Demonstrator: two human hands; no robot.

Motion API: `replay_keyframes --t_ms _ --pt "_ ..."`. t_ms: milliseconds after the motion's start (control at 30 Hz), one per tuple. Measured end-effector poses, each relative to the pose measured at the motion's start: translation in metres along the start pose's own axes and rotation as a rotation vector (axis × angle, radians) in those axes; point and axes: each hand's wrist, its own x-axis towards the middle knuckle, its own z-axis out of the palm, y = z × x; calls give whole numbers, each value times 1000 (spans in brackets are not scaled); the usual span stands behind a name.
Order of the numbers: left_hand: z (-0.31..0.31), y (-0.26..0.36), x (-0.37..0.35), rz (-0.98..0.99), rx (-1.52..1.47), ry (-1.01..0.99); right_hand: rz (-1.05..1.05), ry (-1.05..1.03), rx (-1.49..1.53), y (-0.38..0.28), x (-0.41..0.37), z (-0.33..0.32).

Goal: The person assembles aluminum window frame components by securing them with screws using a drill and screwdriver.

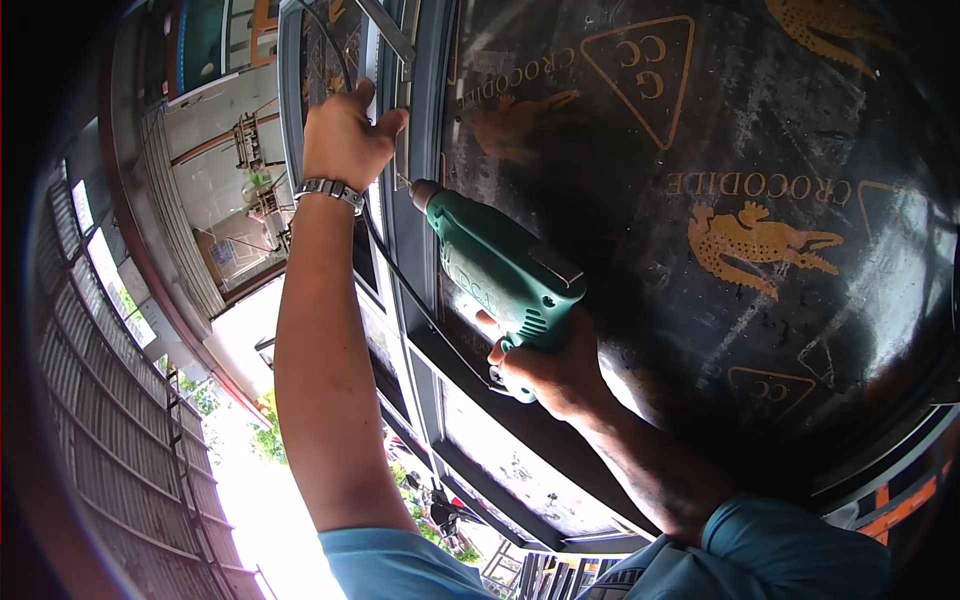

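My right hand [550, 370] is wrapped round the handle of a green power drill [510, 265]. The drill's chuck points up and left, its bit at a grey metal frame [425, 130]. Above the chuck, my left hand [350, 135] is closed at the frame's edge, by a narrow metal strip [403, 120]; what its fingers hold is hidden. A black cable [405, 285] runs from near the drill's handle up past my left wrist, which wears a metal watch [330, 190].
A dark board [620, 200] with orange crocodile prints fills the right side. A metal bar [385, 35] slants above my left hand. Corrugated sheeting [110, 400] lies at the left. Orange metal pieces [900, 515] show at the lower right.
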Motion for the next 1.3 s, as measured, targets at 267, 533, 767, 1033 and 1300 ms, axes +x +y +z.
replay_keyframes --t_ms 267,533,767,1033,1300 --pt "-5 6 1 -57 32 -45 -11 -15 108 2 -1 1" --pt "-7 9 -1 -101 26 -76 25 -10 107 5 0 0" --pt "-2 2 -1 -73 31 -72 29 -21 162 6 -1 0" --pt "7 -5 -1 18 36 72 -60 -8 30 10 2 0" --pt "-1 2 -1 -82 24 -55 -53 -26 79 11 0 -1"
